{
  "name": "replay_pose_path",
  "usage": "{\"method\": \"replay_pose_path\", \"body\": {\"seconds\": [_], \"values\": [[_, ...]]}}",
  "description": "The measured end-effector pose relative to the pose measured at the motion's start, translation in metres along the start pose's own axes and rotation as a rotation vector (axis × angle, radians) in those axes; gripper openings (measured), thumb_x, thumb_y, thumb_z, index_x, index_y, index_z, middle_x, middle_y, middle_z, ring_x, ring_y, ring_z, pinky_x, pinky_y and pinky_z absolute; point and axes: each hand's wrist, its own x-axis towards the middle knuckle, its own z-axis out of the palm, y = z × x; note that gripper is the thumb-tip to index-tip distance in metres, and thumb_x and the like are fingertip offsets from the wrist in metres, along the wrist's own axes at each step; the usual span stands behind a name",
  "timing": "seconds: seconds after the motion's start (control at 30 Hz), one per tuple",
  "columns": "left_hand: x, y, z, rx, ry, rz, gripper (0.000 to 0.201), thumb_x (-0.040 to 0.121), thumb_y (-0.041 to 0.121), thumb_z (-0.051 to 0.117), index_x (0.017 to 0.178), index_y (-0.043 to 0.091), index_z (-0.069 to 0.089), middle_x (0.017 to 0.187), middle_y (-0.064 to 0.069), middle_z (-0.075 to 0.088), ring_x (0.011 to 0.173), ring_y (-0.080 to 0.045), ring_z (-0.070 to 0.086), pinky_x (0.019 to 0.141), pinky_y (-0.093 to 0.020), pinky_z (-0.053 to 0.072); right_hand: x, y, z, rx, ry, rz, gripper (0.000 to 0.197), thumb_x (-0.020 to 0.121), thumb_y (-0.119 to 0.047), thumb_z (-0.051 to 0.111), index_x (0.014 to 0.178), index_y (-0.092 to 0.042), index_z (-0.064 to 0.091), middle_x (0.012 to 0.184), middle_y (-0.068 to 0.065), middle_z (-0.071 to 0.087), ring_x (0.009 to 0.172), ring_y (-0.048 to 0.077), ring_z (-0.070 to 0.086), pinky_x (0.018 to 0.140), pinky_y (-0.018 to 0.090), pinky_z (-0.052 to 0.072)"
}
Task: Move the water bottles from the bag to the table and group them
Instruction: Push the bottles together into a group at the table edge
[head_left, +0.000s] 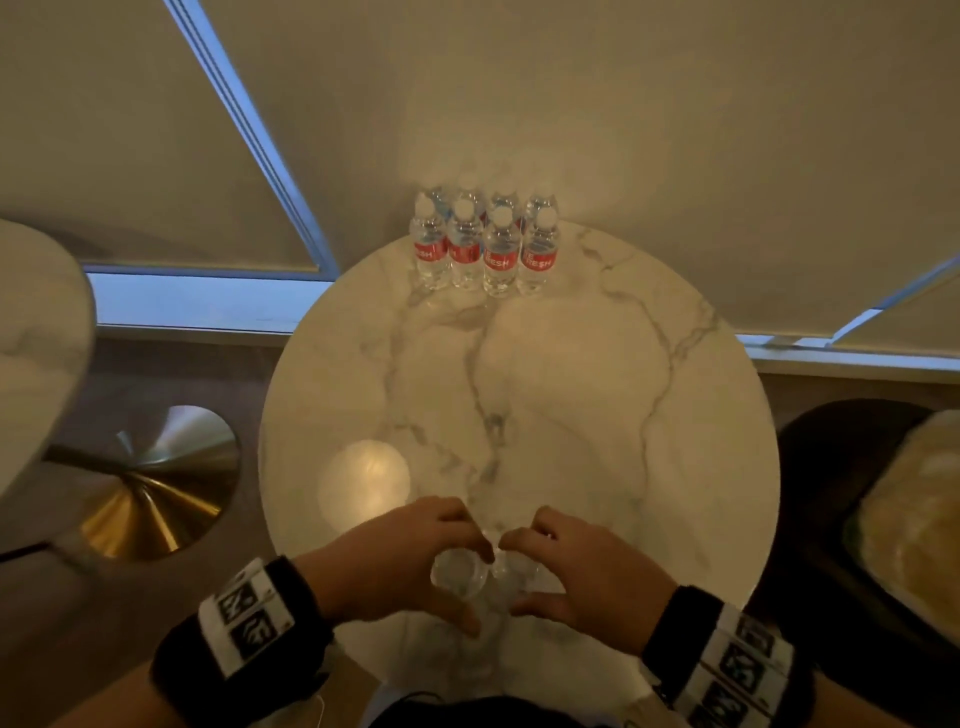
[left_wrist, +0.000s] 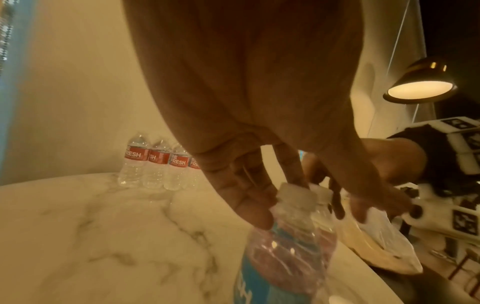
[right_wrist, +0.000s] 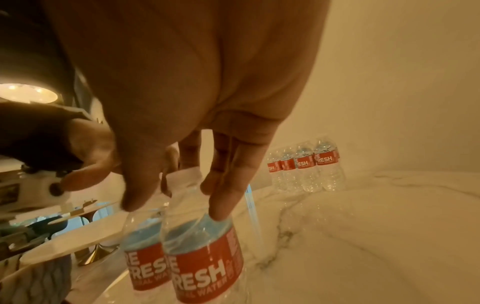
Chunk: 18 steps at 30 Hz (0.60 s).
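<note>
Two clear water bottles with red-and-blue labels stand side by side near the front edge of the round marble table (head_left: 571, 395). My left hand (head_left: 475, 592) grips the left bottle (head_left: 457, 577) round its shoulder from above, thumb on one side, fingers on the other. My right hand (head_left: 511, 574) grips the right bottle (head_left: 521, 570) the same way. The left wrist view shows my left hand (left_wrist: 283, 197) over its bottle (left_wrist: 285, 253). In the right wrist view my right hand (right_wrist: 176, 205) holds its bottle (right_wrist: 202, 257). Several bottles (head_left: 485, 249) stand grouped in two rows at the far edge.
A clear plastic bag (head_left: 909, 519) lies on a dark seat right of the table. A second marble table (head_left: 36, 338) with a brass base (head_left: 150, 493) stands at the left. Window blinds hang behind the table. A lit lamp (left_wrist: 420, 88) hangs at the right.
</note>
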Motion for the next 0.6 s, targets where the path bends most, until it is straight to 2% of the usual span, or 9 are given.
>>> {"method": "replay_pose_path", "body": {"seconds": [0.1,0.17,0.23,0.3,0.43,0.53,0.6], "values": [[-0.002,-0.001,0.013,0.100,0.008,-0.030,0.051,0.082,0.052,0.073,0.127,0.041,0.052,0.132,0.013,0.042,0.109,-0.004,0.043,0.087,-0.011,0.039,0.003,0.000,0.010,-0.007,0.072,0.015,0.045,0.094,-0.051,0.040,0.131,-0.027,0.049,0.115,0.003,0.050,0.096,0.026,0.056,0.078,0.036,0.046],[0.001,-0.001,0.013,0.119,0.052,-0.043,0.043,0.088,0.041,0.072,0.127,0.036,0.054,0.132,0.010,0.044,0.099,0.000,0.040,0.085,-0.011,0.037,0.005,0.004,0.005,0.022,0.101,0.052,0.046,0.094,-0.050,0.039,0.129,-0.022,0.052,0.116,0.003,0.053,0.096,0.026,0.058,0.079,0.034,0.045],[0.009,0.000,0.008,0.088,0.084,-0.051,0.037,0.091,0.038,0.069,0.125,0.032,0.057,0.131,0.009,0.046,0.096,0.002,0.040,0.085,-0.010,0.038,0.006,0.015,-0.005,0.054,0.146,0.080,0.048,0.093,-0.051,0.037,0.126,-0.020,0.055,0.115,0.002,0.055,0.094,0.025,0.060,0.079,0.032,0.046],[0.022,-0.002,-0.002,0.057,0.112,-0.049,0.035,0.091,0.038,0.068,0.123,0.030,0.059,0.128,0.009,0.048,0.095,0.000,0.044,0.086,-0.012,0.040,0.010,0.030,-0.020,0.086,0.188,0.125,0.039,0.095,-0.047,0.044,0.122,-0.021,0.056,0.112,0.001,0.056,0.092,0.025,0.061,0.078,0.033,0.048],[0.068,-0.015,-0.033,0.031,0.212,0.012,0.033,0.089,0.031,0.073,0.118,0.021,0.065,0.119,-0.001,0.054,0.092,-0.007,0.050,0.085,-0.021,0.046,0.034,0.067,-0.060,0.038,0.275,0.256,0.028,0.095,-0.035,0.056,0.118,-0.019,0.057,0.107,0.004,0.057,0.087,0.033,0.062,0.074,0.041,0.048],[0.110,-0.026,-0.064,0.032,0.308,0.037,0.031,0.087,0.028,0.076,0.115,0.016,0.067,0.114,-0.005,0.055,0.092,-0.019,0.058,0.084,-0.036,0.053,0.064,0.099,-0.099,-0.001,0.324,0.359,0.029,0.095,-0.032,0.057,0.120,-0.017,0.054,0.110,0.008,0.055,0.092,0.037,0.060,0.076,0.040,0.045],[0.136,-0.032,-0.086,0.038,0.361,0.037,0.032,0.087,0.026,0.077,0.115,0.016,0.067,0.115,-0.005,0.055,0.093,-0.023,0.060,0.084,-0.040,0.054,0.090,0.124,-0.127,-0.019,0.373,0.414,0.029,0.095,-0.030,0.057,0.120,-0.016,0.054,0.112,0.010,0.055,0.096,0.037,0.059,0.077,0.038,0.041]]}}
